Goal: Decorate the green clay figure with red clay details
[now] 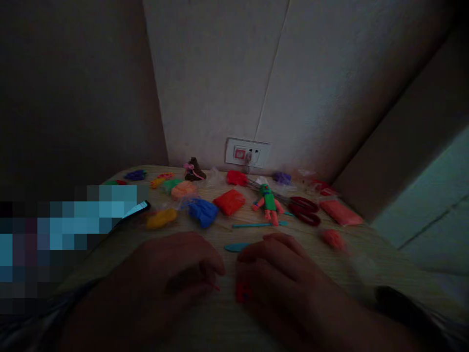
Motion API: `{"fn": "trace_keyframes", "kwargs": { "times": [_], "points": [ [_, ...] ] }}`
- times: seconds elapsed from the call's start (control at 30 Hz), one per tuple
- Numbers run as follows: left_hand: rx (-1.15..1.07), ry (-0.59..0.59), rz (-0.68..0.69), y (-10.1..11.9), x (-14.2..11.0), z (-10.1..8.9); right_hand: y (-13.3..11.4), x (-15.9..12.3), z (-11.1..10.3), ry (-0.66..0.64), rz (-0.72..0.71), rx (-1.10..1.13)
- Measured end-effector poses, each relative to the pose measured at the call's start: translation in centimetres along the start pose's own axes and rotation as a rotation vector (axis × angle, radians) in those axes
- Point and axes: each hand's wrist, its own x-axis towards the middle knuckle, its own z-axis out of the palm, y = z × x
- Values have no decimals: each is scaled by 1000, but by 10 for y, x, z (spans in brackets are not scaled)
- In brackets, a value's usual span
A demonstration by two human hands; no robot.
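Wood-grained worktop (pixel 222 322) strewn mainly over far half. Brown boot-shaped piece (pixel 197 172) set by far edge, left of middle. Blue lump (pixel 202 213) and orange-red packet (pixel 229 202) placed side by side, farther in. Red-handled scissors (pixel 305 219) partly hidden by green-and-pink figure (pixel 270 202). Pink packet (pixel 342 212) laid near right edge.

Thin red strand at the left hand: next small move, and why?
Probably ease the left hand toward the right hand, bringing the thin red strand to the blue-marked red piece: the strand's free end points that way, and a gap separates them.
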Motion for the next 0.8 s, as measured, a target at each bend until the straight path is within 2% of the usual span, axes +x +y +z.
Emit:
{"fn": "trace_keyframes", "kwargs": {
  "times": [0.27,0.53,0.8],
  "points": [
    [-39,-54,-46,2,4,-6,-3,0,-2,-13,-25,-18],
    [-133,-37,-145,2,5,-3,-1,1,-1,-41,-26,7],
    [-152,-62,-177,-1,2,-4,-4,-1,-3,-68,-3,20]
  ]
}}
